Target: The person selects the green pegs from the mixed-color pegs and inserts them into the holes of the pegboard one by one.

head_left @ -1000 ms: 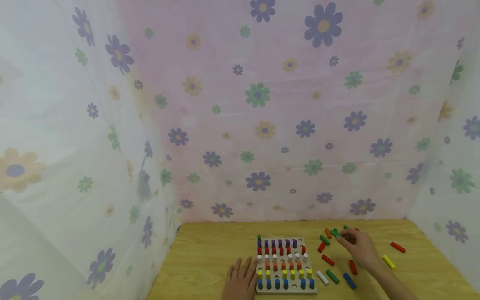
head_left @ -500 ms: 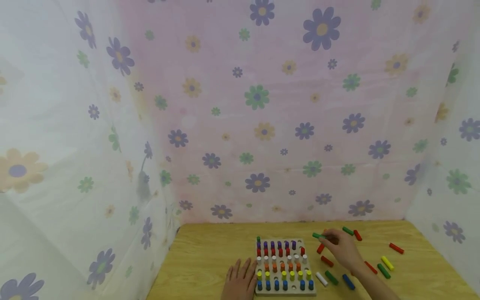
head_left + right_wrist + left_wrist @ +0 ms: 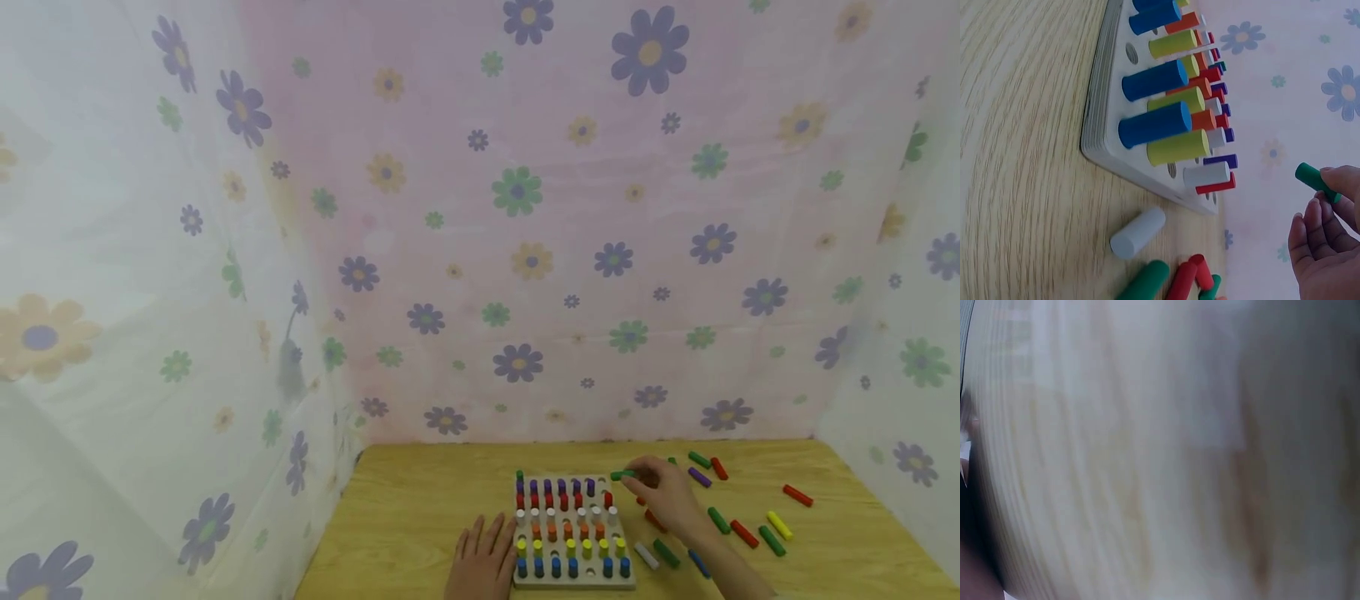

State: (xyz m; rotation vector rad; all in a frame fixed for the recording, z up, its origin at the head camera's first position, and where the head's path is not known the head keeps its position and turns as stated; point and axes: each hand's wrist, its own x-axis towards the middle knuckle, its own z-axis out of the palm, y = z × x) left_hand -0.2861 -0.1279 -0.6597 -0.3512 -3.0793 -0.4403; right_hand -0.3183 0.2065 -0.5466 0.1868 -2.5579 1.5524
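Observation:
A pale wooden pegboard (image 3: 577, 588) stands on the table, its rows filled with blue, yellow, orange, white, red and purple pegs, some holes bare. One green peg (image 3: 519, 475) is in its far left corner. My left hand (image 3: 482, 560) lies flat with fingers straight against the board's left side. The left wrist view gives only blurred wood grain. Off the board's far right corner, my right hand (image 3: 666, 493) pinches a green peg (image 3: 1315, 180) between thumb and fingertips, in the air. The right wrist view shows that peg tilted, apart from the board.
Loose pegs lie right of the board: a white peg (image 3: 647, 556), a purple peg (image 3: 700, 477), a yellow peg (image 3: 779, 525), a blue peg (image 3: 699, 563), and several red and green ones. Flowered cloth (image 3: 525, 292) walls the table's back and sides.
My right hand has carried the green peg leftward, from among the loose pegs to near the board's far right corner. Several loose pegs have shifted or come into view. The left hand stays put.

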